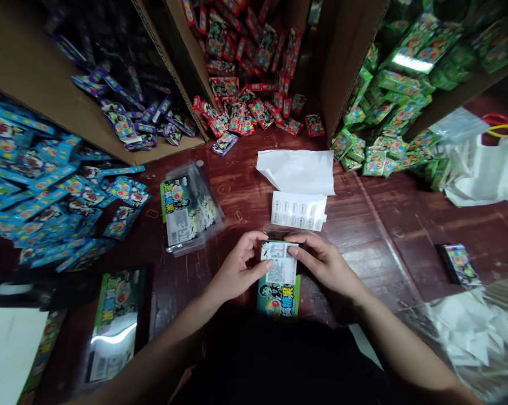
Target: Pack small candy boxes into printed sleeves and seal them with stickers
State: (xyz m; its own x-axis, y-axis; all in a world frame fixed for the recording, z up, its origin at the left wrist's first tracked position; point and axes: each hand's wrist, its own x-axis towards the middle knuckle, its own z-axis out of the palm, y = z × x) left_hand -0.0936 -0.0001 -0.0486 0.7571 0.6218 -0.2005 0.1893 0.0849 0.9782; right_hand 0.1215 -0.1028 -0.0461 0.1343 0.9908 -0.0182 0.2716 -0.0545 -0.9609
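Observation:
A green printed candy packet (278, 295) with a white label (280, 261) lies close in front of my body. My left hand (241, 267) is closed on its upper left corner, thumb on the label and fingers at the far edge. At the upper right corner my right hand (327, 267) pinches it the same way. Just beyond my fingers is a white sheet of round stickers (299, 210). Behind that sheet lies a creased blank white paper (298, 169). To the left, a clear-wrapped stack of similar packets (190, 211) rests on the table.
Cardboard boxes spill small purple boxes (121, 121), red boxes (241, 109) and green boxes (384, 149) onto the wooden table (376, 236). Blue boxes (55, 185) are heaped at left. White paper scraps (473, 326) and a small dark box (460, 264) are at right.

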